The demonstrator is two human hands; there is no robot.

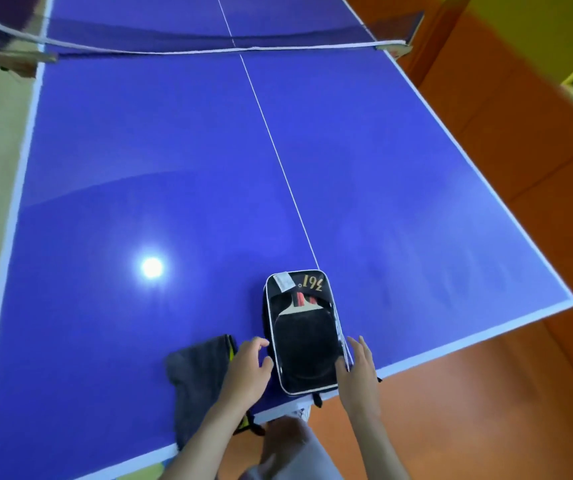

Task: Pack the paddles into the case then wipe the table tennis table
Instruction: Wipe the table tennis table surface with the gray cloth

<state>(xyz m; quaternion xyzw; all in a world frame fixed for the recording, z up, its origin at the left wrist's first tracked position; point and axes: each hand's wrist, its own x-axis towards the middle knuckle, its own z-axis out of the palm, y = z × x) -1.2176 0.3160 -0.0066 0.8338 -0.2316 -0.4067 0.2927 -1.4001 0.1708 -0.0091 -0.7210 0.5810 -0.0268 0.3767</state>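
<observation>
- I see the case (300, 332) at lower centre of the frame, lying flat on the table tennis table (174, 150) near its closest edge. It is a black, rounded rectangle with white piping along the rim and gold "361°" lettering at its far end.
- Through the case's front I see a paddle (304, 336): dark, matte, rounded blade, pale neck, red-and-black handle pointing towards the net. I cannot tell whether a second paddle lies beneath it.
- My left hand (248, 367) sits just beside the case's left edge, fingers loosely curled, thumb near the piping; I cannot tell whether it touches.
- My right hand (357, 370) is at the case's right edge, fingers straight and close together, fingertips against the rim.
- A grey cloth (196, 382), soft and crumpled, lies left of the left hand, with a yellow-green trim.
- The table is glossy blue with white lines and shows a bright lamp reflection.
- The net (208, 43) crosses the upper frame.
</observation>
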